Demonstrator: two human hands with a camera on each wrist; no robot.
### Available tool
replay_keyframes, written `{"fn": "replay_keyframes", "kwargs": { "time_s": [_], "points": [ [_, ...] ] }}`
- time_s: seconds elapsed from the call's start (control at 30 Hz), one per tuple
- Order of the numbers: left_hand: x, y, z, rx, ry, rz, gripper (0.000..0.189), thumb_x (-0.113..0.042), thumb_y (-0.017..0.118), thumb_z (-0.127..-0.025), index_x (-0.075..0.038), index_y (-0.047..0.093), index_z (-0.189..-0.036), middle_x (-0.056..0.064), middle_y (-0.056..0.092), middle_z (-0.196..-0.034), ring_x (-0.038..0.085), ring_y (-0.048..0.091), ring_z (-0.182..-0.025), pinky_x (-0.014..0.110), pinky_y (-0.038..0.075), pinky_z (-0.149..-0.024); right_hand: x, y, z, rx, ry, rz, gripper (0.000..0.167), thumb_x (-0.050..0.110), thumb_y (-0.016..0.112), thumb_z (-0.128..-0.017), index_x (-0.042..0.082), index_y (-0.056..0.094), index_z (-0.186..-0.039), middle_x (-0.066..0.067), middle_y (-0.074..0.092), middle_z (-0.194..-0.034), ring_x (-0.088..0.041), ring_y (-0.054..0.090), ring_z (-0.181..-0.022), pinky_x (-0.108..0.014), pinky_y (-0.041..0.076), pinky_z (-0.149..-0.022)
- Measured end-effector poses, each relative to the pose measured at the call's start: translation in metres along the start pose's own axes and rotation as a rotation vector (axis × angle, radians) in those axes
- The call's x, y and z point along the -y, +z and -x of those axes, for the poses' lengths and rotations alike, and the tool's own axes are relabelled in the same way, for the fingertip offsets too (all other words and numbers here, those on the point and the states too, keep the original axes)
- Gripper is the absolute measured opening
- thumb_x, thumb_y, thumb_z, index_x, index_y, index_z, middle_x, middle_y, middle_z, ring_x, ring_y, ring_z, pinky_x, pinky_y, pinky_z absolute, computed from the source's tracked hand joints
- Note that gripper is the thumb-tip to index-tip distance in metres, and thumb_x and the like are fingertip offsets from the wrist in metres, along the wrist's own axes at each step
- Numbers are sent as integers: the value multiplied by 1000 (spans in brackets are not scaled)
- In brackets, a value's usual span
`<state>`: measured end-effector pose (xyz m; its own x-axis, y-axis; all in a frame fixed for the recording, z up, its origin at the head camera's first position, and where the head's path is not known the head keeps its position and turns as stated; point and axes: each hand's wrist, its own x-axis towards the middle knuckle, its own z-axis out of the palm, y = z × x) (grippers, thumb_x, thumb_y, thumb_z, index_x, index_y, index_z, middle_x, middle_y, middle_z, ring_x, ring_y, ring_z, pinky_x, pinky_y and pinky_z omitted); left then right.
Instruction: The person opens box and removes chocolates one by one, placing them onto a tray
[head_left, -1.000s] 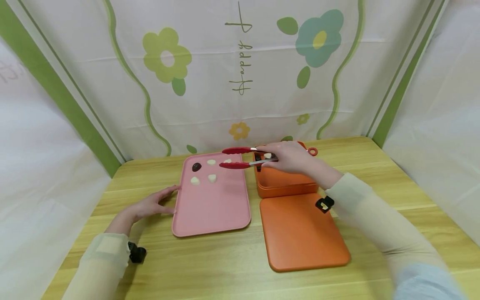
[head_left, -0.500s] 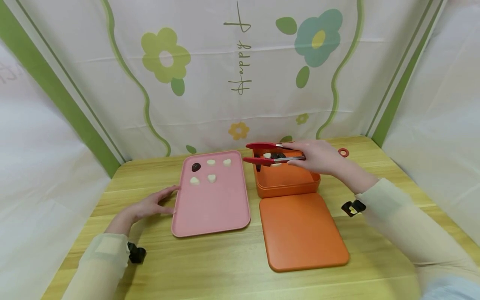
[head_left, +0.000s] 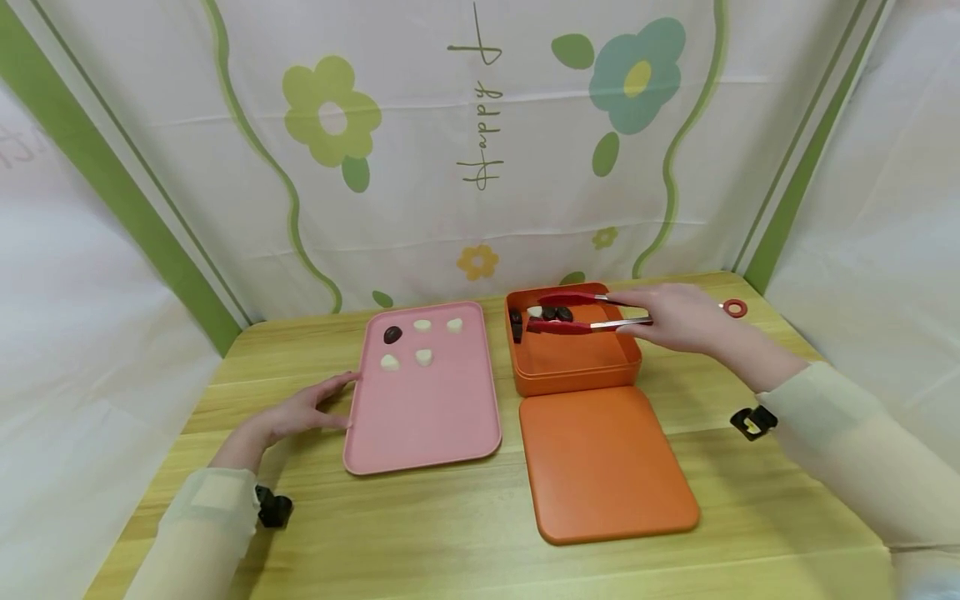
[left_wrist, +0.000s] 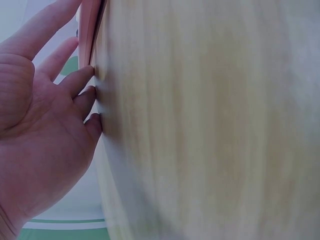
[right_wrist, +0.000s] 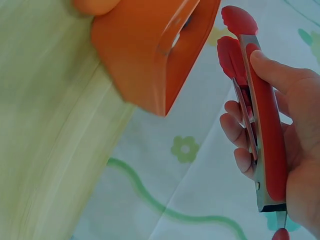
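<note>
My right hand [head_left: 678, 318] grips a pair of red tongs [right_wrist: 267, 125] over the orange box [head_left: 577, 385]. The tong tips stand apart, with nothing visible between them. Inside the box, a white piece [head_left: 535, 312] and several dark pieces [head_left: 565, 314] lie toward the back left, partly behind the tongs. My left hand [head_left: 300, 411] rests at the left edge of the pink tray [head_left: 420, 425], fingertips on its rim; in the left wrist view the fingers are loosely extended. The tray bears a dark oval piece [head_left: 392, 334] and several small white pieces [head_left: 424, 357] near its far end.
An orange lid [head_left: 607, 467] lies flat in front of the box, on the wooden table [head_left: 420, 533]. A flower-print cloth [head_left: 420, 200] hangs behind the table, and white cloth [head_left: 877, 167] stands along the sides.
My right hand has moved right with the tongs, from above the tray's far right corner to over the orange box. The left hand stays at the tray's edge.
</note>
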<state>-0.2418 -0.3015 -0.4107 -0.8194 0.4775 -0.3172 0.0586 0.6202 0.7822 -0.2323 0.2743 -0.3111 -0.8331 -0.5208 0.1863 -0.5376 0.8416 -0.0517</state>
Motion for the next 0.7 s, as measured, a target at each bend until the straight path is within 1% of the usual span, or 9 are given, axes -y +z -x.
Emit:
{"fn": "replay_keyframes", "kwargs": {
  "time_s": [0.17,0.27,0.33,0.5,0.57,0.7],
  "points": [
    [0,-1,0,0,-5,7,88,-26,75,-87,-14,22,-156,23,8,-159,46,6,-143,64,9,-110,-9,2,7,0,19,12,54,39,74,-86,15,62,-133,-13,69,-112,-24,65,-76,-35,47,-54],
    [1,-1,0,-2,-7,6,88,-26,75,-87,-14,22,-156,23,8,-159,45,6,-143,64,9,-110,-14,5,10,-2,27,23,54,38,76,-84,17,63,-132,-12,70,-109,-21,63,-68,-33,45,-51],
    [1,-1,0,-3,-6,4,88,-26,75,-87,-14,22,-156,23,8,-159,45,6,-143,64,9,-110,-16,8,11,1,25,25,53,38,76,-84,18,64,-131,-12,70,-109,-22,63,-69,-33,45,-51],
    [1,0,0,0,-4,4,88,-26,75,-87,-14,22,-156,22,7,-160,45,5,-143,64,9,-111,-18,15,9,32,35,25,51,38,76,-84,18,65,-130,-13,70,-111,-24,64,-74,-31,41,-46],
    [1,0,0,-1,-3,-1,88,-27,75,-87,-14,22,-156,22,7,-159,46,5,-143,64,9,-111,-18,17,6,51,37,30,51,38,75,-85,18,65,-130,-13,70,-110,-22,63,-73,-31,41,-47],
    [1,0,-1,-4,-2,-11,87,-28,75,-87,-15,23,-156,22,8,-159,45,7,-143,63,10,-111,-17,19,0,83,33,39,49,36,75,-85,15,66,-129,-11,71,-104,-20,61,-71,-34,44,-51]
  ]
}}
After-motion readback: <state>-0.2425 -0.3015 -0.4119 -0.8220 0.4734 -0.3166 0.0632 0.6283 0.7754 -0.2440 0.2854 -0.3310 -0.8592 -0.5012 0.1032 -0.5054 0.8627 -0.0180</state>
